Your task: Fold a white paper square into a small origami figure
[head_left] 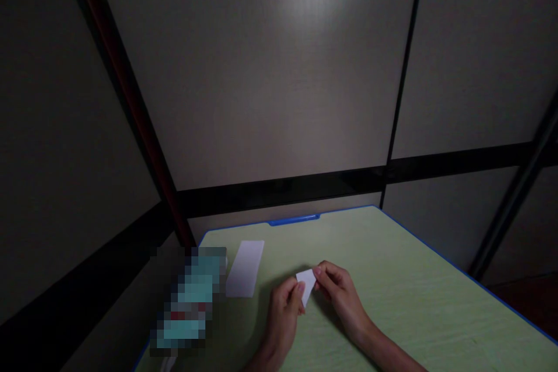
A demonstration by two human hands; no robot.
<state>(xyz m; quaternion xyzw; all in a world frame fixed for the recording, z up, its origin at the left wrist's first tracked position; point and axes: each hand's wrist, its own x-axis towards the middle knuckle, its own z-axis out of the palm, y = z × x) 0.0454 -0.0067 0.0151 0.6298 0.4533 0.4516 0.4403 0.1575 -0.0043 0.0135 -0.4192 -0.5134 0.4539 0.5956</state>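
A small piece of white paper (307, 286) is held between my two hands, just above the green tabletop (418, 296). My left hand (283, 311) pinches its left side, thumb on top. At its upper right corner, my right hand (339, 288) grips the paper between thumb and fingers. Whether the paper is folded I cannot tell. To the left of my hands lies a flat white sheet of paper (244, 269), longer than it is wide.
A blurred-out teal object (192, 296) lies along the table's left edge, with a white cable (169, 362) below it. The table has a blue rim and a blue handle (294, 220) at its far edge. Behind stand grey panels (279, 81) with dark strips.
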